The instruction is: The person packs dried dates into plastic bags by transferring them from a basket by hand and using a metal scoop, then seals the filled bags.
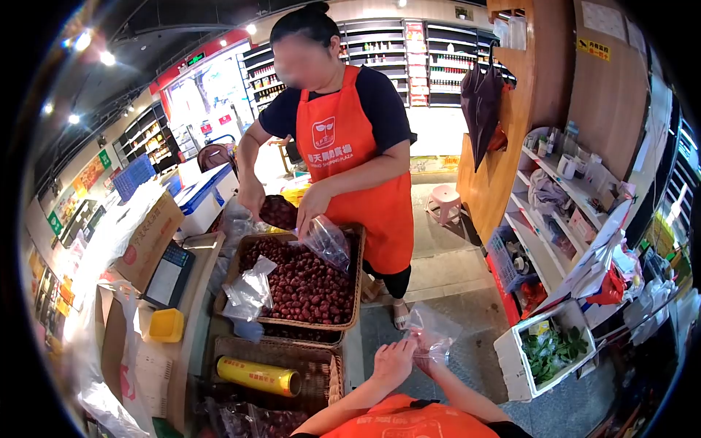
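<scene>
A clear plastic bag [441,327] is up in front of my body, over the floor beside the counter. My left hand [394,363] is closed at its near left edge. My right hand [423,352] grips its lower part, partly seen through the film. To the left stands a wicker tray [355,306] with many small dark red fruits [310,288] that look like dried jujubes. A crumpled clear bag [250,289] lies over its left side. Across the tray, a person in an orange apron [343,139] holds another clear bag [326,242] and a dark container or bag of fruits [278,212].
A second wicker basket [334,376] in front holds a yellow roll of film [258,376]. On the counter are a yellow tub [166,325] and a scale [169,274]. At right stand a white foam box of greens [515,365] and shelves [537,233]. A pink stool [444,197] is behind.
</scene>
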Motion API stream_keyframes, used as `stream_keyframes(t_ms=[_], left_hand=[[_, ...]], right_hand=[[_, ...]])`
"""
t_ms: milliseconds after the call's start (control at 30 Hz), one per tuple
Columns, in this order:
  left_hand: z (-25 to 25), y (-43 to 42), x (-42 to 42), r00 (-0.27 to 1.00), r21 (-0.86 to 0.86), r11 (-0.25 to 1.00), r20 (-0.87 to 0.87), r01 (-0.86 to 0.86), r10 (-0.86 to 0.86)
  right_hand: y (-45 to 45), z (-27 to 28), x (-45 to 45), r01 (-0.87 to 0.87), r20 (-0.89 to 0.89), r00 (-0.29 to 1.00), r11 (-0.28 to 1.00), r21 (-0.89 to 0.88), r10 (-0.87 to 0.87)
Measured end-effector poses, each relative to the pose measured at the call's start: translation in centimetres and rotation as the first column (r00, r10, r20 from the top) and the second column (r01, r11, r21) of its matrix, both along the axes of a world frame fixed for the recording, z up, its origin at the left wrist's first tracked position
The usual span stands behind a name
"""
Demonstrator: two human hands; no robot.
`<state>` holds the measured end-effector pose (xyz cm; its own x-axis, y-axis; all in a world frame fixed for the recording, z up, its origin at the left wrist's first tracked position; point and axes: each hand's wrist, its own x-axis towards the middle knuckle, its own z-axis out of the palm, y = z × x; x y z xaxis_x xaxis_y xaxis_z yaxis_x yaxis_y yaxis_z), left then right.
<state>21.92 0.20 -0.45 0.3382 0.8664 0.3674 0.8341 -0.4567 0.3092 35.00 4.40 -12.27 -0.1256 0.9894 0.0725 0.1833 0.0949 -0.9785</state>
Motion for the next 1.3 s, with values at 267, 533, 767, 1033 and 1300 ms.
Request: stream_keyframes(t_ms=[267,533,767,1033,1300], left_hand=[[1.5,-3.3,3.6,0.938,-0.412,0.853,0.264,0.321,-0.225],[0.7,-3.3,3.0,0.936,-0.436,0.838,0.273,0.326,-0.222],[-3.9,-1.7,1.5,0.987,-0.365,0.918,0.089,0.155,-0.131],[-3.0,-2.7,2.8,0.970,-0.447,0.861,0.136,0.243,-0.203],[-4.6,-2.5,3.0,0.965,-0.480,0.837,0.144,0.262,-0.219]], right_hand=[[0.1,11.1,0.8,-0.268,0.742,0.556,0.763,0.588,-0.376],[-0.6,4.5,0.1,-0.164,0.691,0.687,0.878,0.450,-0.226],[-3.2,-4.6,1.5,-0.341,0.529,0.817,0.932,0.121,0.230],[-4.6,-5.2,3.1,-0.354,0.591,0.750,0.935,-0.022,0.298],[-5.7,-4.6,3.0,-0.403,0.514,0.755,0.906,-0.127,0.408]])
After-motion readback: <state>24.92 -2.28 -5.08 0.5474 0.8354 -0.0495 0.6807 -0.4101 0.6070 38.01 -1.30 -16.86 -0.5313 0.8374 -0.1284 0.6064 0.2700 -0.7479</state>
